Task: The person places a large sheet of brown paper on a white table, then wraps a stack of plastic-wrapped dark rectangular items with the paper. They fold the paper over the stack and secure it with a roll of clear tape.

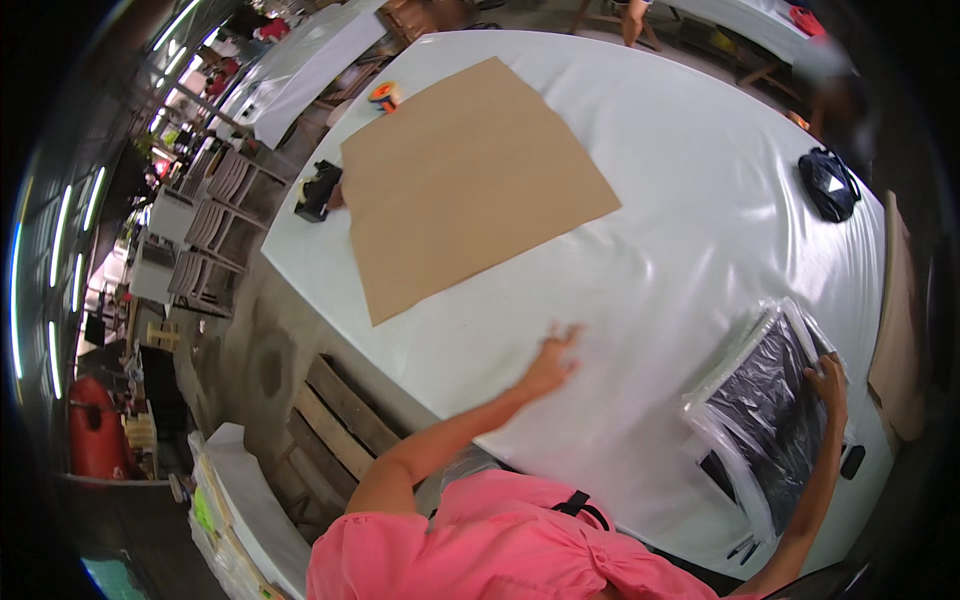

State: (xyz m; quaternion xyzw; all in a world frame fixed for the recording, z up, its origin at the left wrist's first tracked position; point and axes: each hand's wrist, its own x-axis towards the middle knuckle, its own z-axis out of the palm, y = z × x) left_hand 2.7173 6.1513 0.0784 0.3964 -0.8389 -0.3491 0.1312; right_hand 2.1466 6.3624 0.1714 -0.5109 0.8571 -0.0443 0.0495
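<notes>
My left hand (550, 363) hovers over the white-covered table (560, 270), a little blurred, with its fingers apart and nothing in them. At the right, my right hand (828, 381) grips the far right edge of a flat dark panel (762, 395) wrapped in clear plastic. The wrapping is crinkled and spreads loosely past the panel's left side. Farther off, beyond my left hand, a large sheet of brown paper (470, 180) lies flat. The edge under my right fingers is partly hidden.
A black tape dispenser (319, 192) and an orange tape roll (384, 96) stand beside the paper. A dark blue pouch (830, 186) sits at the far right. Pens (742, 548) and a small black object (853, 462) lie near the panel. A wooden bench (345, 415) stands left.
</notes>
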